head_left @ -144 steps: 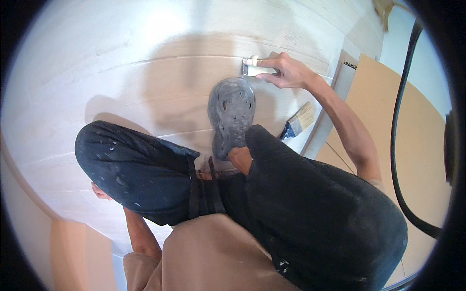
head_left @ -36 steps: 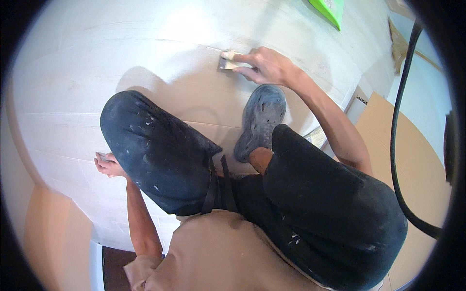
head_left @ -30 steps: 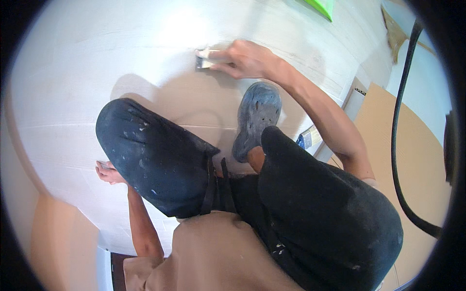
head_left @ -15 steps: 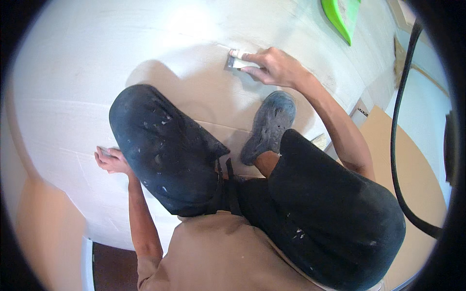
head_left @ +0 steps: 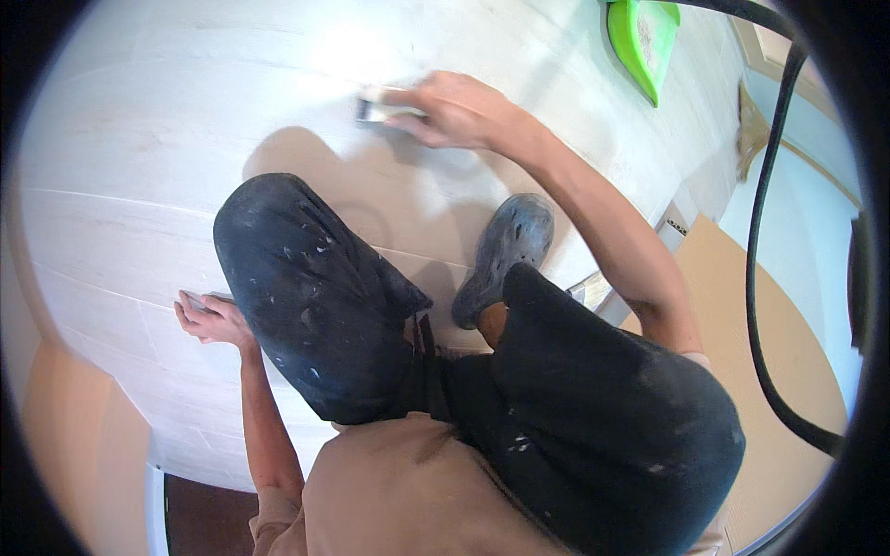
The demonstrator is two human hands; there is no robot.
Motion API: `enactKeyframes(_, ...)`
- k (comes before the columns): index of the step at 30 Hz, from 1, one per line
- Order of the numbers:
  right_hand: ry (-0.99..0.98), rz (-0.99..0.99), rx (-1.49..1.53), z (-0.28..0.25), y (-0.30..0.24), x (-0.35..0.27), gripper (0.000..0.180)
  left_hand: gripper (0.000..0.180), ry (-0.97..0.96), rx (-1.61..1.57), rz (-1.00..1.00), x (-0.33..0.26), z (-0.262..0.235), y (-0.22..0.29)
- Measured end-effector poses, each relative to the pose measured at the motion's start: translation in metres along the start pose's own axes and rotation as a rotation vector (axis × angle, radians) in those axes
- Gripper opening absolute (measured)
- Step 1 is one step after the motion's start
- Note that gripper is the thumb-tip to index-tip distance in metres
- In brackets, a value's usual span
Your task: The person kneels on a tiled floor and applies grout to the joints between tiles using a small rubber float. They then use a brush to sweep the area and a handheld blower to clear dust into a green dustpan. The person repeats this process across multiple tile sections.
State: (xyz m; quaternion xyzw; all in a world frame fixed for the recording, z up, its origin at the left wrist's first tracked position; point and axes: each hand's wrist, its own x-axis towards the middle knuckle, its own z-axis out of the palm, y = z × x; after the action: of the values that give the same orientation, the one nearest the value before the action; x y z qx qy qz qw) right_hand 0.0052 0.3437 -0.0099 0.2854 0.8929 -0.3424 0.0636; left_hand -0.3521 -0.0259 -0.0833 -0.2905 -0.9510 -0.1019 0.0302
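Observation:
My right hand (head_left: 457, 111) is closed around a small scraper (head_left: 367, 110) with a pale handle and a dark blade edge. The blade meets the pale plank floor (head_left: 120, 246) beyond my knees; motion blurs hand and tool a little. Beside my left knee, my left hand (head_left: 217, 322) has its fingers curled round a small, thin grey thing (head_left: 196, 301), whose kind I cannot make out. That hand is low over the floor, partly hidden by the knee.
A green dustpan (head_left: 640, 46) with greyish debris lies at the far right. Brush bristles (head_left: 751, 130) show beyond it. A black cable (head_left: 756, 278) hangs along the right, over a tan board (head_left: 788, 371). My grey clog (head_left: 514, 246) stands between my knees.
My right hand has swept left across the floor with the scraper. My left hand keeps its hold beside the knee, and the view has shifted slightly.

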Motion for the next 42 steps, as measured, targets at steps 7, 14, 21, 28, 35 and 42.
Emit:
enactKeyframes(7,-0.028,0.018,0.056,0.003,0.005,-0.004,0.033,0.063,-0.001,-0.019,0.001,-0.002,-0.007,-0.007)
enactKeyframes(14,0.080,-0.079,-0.111,0.004,-0.016,0.059,0.036,0.064,0.012,-0.035,0.041,-0.004,-0.002,0.000)
enactKeyframes(21,0.026,-0.039,-0.001,-0.003,-0.013,0.023,0.040,0.064,0.078,-0.046,0.044,-0.001,-0.022,0.003)
enactKeyframes(28,0.040,-0.090,-0.034,-0.025,-0.043,0.103,0.040,0.061,0.037,-0.088,0.038,-0.006,-0.019,0.008)
enactKeyframes(35,-0.017,-0.049,0.004,-0.041,-0.059,0.085,0.040,0.060,0.055,-0.090,0.013,-0.006,-0.040,0.024)
enactKeyframes(42,-0.101,-0.048,0.103,-0.057,-0.094,0.136,0.041,0.060,0.051,-0.086,0.027,-0.012,-0.030,0.008)
